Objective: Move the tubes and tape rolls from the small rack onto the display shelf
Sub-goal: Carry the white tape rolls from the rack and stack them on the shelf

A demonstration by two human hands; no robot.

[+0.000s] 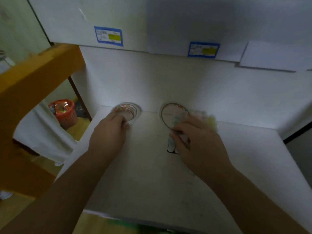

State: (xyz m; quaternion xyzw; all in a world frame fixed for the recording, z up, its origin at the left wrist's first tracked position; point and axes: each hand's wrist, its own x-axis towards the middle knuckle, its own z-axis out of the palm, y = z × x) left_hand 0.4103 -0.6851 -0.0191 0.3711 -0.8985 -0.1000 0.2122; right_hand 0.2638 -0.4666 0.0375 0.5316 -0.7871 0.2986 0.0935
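Seen from above: a white display shelf (152,174) with a white back wall, both hands reaching over it. Left hand (108,134) at the shelf's back left, fingers (124,121) curled round the near edge of a clear round tape roll with a coloured printed pattern (126,111), lying flat on the shelf close against the back wall. Right hand (200,144) toward the shelf's back middle, fingers (177,132) closed over a bundle of pale pastel-patterned tubes (173,146), the lower ends showing beneath the hand just above the shelf surface. Behind that hand, a larger thin transparent ring or tape roll with a dark rim (175,115), tilted up near the back wall, the tubes' upper ends seen through it; whether the right hand also touches this ring cannot be told. Just to the right of the ring, a blurred yellow-green and pink patch (209,120), too smeared to identify. Above the shelf's back wall, two blue-bordered paper labels with yellow-green fields (108,36), one to the left and one further right, stuck on white panels. Left of the shelf, an orange-yellow wooden frame (33,81); beyond it, low on the floor, an orange ribbed plastic basket (65,112) holding shiny wrapped items, contents not clear. Small rack not identifiable in this view.
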